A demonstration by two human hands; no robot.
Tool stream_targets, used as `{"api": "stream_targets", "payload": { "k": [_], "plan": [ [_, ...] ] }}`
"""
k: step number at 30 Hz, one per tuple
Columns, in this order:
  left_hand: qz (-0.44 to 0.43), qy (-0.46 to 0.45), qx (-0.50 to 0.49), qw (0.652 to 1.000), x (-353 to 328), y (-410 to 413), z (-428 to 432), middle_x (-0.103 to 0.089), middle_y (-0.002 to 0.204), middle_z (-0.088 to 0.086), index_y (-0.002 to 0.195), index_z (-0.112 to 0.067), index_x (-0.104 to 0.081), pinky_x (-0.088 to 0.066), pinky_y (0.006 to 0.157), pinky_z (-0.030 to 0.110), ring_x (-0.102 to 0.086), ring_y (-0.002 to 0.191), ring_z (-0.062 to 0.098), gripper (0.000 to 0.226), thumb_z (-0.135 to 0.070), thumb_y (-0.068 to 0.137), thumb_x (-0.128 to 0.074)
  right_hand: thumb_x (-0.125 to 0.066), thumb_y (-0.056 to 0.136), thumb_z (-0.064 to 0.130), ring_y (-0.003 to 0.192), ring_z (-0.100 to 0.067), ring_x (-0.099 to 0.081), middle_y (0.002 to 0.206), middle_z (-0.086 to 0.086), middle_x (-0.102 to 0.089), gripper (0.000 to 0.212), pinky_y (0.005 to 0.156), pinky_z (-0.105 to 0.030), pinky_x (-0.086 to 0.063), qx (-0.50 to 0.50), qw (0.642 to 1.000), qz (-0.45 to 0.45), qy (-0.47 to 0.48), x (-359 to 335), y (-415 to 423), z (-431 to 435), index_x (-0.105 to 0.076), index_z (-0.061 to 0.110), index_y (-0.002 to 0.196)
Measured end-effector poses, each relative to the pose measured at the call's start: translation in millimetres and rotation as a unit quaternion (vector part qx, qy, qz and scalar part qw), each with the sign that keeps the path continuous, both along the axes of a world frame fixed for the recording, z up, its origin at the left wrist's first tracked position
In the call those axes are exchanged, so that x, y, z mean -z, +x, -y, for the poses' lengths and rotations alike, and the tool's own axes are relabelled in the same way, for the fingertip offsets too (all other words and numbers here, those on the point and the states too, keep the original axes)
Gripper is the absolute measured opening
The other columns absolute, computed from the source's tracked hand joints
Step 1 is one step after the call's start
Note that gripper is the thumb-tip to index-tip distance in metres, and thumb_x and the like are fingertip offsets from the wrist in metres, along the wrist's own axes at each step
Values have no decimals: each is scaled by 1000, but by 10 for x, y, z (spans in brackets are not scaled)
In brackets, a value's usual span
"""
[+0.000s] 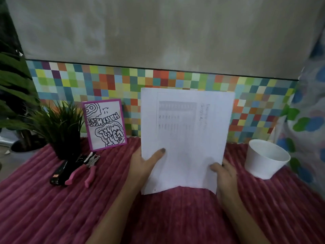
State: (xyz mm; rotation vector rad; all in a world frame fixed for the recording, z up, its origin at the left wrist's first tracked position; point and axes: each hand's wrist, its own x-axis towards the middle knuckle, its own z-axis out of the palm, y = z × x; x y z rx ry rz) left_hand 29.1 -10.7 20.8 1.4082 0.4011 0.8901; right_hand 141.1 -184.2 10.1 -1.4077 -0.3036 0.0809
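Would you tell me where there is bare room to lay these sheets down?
The ribbed cloth in front of you, below the sheets, lies bare, and so does the near left. Far left is crowded: plant, card, stapler, pink-handled pliers.

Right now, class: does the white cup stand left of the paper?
No, the white cup stands on the red cloth, right of the paper.

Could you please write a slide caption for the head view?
Left hand and right hand hold white printed sheets upright over a pink ribbed cloth, pink-handled pliers left, white cup right.
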Motion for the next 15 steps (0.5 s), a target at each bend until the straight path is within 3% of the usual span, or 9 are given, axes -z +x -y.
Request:
{"api": "stream_targets", "payload": {
  "k": [4,7,11,15],
  "plan": [
    [17,-42,18,999,-7,6,-73,-75,95,-6,100,-20,-70,-54,66,17,-71,86,8,16,-16,85,-69,-43,83,-11,72,-18,-64,76,-1,-70,29,64,-32,-48,-7,1000,-10,9,17,80,48,-66,6,82],
    [17,-53,27,998,36,16,-57,-75,97,-6,103,-20,-69,-55,70,20,-71,90,10,17,-15,86,-68,-36,81,-13,71,-17,-63,74,2,-69,34,61,-29,-49,-7,1000,-19,9,3,71,27,-64,8,84],
    [28,-24,3,999,80,32,-24,-74,102,-1,106,-16,-68,-57,78,26,-70,95,15,20,-12,86,-67,-36,81,-18,66,1,-64,78,10,-68,46,53,-9,-47,-27,999,10,-20,-3,-45,-9,-64,17,88],
    [61,-3,4,998,55,-6,-86,-73,105,1,110,-12,-66,-57,77,27,-70,98,18,22,-10,89,-63,-41,82,-17,78,-17,-64,86,0,-69,38,57,-17,-50,-16,999,40,-33,-26,18,94,-66,10,95]
  ]
}}
